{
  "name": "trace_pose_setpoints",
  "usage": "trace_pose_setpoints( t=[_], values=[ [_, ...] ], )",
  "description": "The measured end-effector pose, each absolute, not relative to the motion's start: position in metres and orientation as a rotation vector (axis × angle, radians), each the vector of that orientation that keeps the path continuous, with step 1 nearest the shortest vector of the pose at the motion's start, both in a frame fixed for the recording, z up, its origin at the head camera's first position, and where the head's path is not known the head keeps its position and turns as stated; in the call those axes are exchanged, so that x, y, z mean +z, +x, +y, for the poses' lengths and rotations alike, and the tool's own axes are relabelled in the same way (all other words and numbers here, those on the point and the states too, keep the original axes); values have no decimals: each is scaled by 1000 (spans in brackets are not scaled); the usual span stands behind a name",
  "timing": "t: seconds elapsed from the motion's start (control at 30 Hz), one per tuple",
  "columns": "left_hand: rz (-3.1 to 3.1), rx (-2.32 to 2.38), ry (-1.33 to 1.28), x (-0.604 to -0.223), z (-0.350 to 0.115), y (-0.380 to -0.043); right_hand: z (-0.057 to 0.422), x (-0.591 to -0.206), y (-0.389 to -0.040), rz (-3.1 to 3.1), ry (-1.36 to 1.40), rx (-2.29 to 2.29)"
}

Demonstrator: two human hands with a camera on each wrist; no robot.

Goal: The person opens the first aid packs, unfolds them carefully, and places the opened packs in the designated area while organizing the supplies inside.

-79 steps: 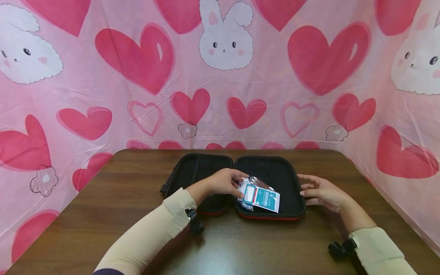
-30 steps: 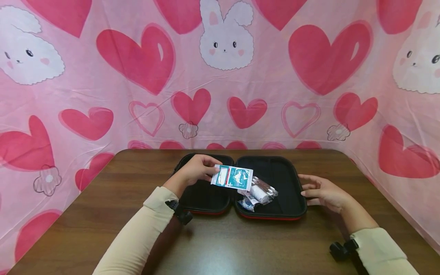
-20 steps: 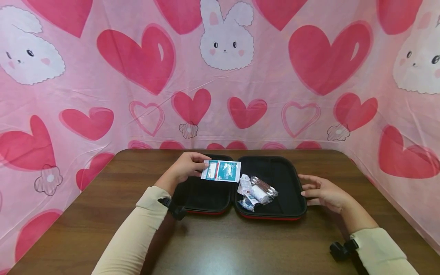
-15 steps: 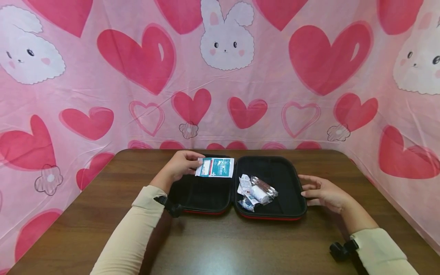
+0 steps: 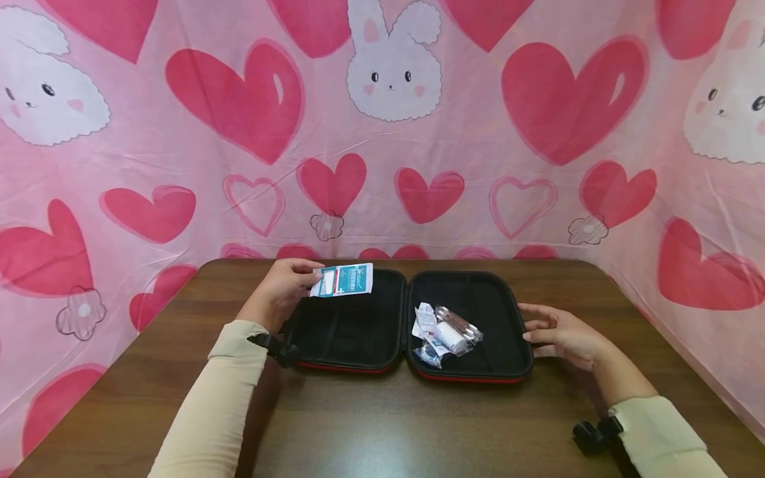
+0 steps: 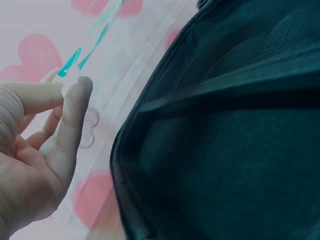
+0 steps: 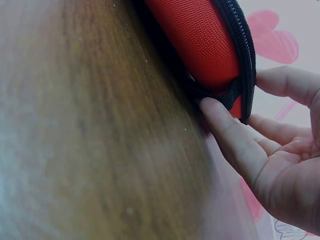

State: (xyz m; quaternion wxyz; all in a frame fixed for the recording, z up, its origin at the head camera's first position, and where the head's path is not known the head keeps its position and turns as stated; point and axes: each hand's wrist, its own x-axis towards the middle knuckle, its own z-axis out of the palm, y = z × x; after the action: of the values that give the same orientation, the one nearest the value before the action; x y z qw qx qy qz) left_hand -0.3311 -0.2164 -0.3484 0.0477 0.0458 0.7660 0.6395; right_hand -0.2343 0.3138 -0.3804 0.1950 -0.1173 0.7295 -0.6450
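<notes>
My left hand point(image 5: 277, 292) pinches a white and teal foil-like packet point(image 5: 343, 280) by its left edge, above the far left part of an open black zip case point(image 5: 352, 335) with a red outside. The left wrist view has the packet point(image 6: 97, 35) nearly edge-on, beyond the thumb and fingertip. At the case's right side, my right hand point(image 5: 564, 335) rests extended fingers against the rim. Its thumb lies by a black strap point(image 7: 227, 97) on the red shell point(image 7: 200, 40) in the right wrist view.
In the case's right half lie a white roll point(image 5: 452, 338) in clear wrap, a bag of brown-shafted swabs point(image 5: 460, 322), white printed packets point(image 5: 425, 318) and a blue-and-white packet point(image 5: 427, 356). The case lies on a wooden table point(image 5: 382, 425) before a pink heart-patterned cloth point(image 5: 382, 146).
My left hand has lifted the teal packet off the pile in the right half and carried it left and away, over the left half. The right hand has stayed at the rim.
</notes>
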Motion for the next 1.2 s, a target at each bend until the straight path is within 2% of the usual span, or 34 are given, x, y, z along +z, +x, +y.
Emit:
trace_pose_setpoints(
  t=[0.37,0.77,0.97,1.2],
  values=[
    [2481,1716,-6,-349,-252,-343,312,-378,-234,2066,-313,-1796],
    [2625,1529,37,-357,-279,-352,314,-381,-234,2074,-309,-1798],
    [2715,1527,-30,-360,-286,-351,313,-381,-235,2073,-308,-1801],
    [2781,1516,20,-361,-277,-357,313,-381,-234,2074,-308,-1801]
  ],
)
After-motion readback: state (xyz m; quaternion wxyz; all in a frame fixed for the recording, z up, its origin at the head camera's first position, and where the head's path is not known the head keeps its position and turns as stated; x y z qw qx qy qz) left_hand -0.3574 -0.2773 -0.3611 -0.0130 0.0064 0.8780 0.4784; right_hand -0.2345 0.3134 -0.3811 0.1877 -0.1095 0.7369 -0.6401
